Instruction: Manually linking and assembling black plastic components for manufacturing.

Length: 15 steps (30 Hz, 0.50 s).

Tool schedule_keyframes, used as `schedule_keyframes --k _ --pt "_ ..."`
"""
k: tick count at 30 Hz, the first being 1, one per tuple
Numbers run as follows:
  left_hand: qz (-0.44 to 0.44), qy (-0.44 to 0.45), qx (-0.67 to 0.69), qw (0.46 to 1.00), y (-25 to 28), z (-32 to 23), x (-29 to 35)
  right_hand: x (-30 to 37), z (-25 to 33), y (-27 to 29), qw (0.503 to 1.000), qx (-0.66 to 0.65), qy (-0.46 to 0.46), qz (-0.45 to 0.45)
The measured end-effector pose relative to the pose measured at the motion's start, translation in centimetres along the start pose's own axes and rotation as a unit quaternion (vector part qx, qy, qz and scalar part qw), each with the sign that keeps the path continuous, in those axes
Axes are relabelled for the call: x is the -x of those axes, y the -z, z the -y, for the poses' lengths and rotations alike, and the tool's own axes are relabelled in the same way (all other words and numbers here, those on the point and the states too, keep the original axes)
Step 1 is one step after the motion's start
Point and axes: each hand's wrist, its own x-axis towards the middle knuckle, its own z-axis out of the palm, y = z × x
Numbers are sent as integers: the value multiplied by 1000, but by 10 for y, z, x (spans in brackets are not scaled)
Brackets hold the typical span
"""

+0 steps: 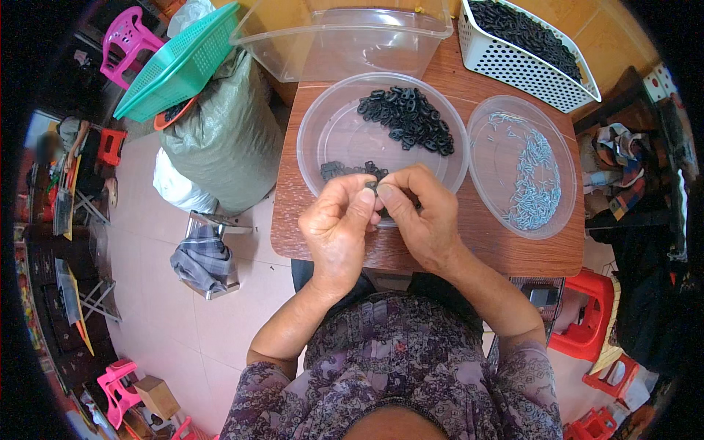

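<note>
A small black piece (pixel 372 186), partly covered by the fingertips, is above the near edge of a round, shallow, clear plastic tub (pixel 336 126). The left hand (pixel 339 218) has its thumb and fingers clamped on the piece from the left; the right hand (pixel 419 218) has its thumb and fingers clamped on it from the right. The fingertips of both hands meet at the piece.

A large pile of black oval link-shaped pieces (pixel 411 121) lies inside the tub, toward its far right side. A smaller heap of black pieces (pixel 339 171) lies inside the tub at its near side, partly behind the hands.

The tub rests on a brown wood-grain surface (pixel 484 253). Just right of the tub is a round clear plastic tray (pixel 493 163) containing scattered pale-blue metallic pins (pixel 535 198). Beyond the tub to the far right is a white perforated plastic basket (pixel 513 71) filled with black pieces. Directly beyond the tub is a clear rectangular plastic bin (pixel 337 62).

Left of the tub, off the surface, a bulging grey-green woven sack (pixel 227 139) stands on the floor, with a turquoise plastic basket (pixel 176 70) above it.
</note>
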Motion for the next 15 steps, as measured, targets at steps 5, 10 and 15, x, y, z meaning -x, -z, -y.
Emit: schedule_keyframes --k 5,10,15 --pt "8 8 -4 1000 -2 1 1 -5 1 8 995 53 80 41" --pt "13 22 14 1000 -2 5 2 -5 -3 6 988 74 128 38" --pt "29 33 13 999 2 8 -2 -7 -5 8 983 99 147 49"
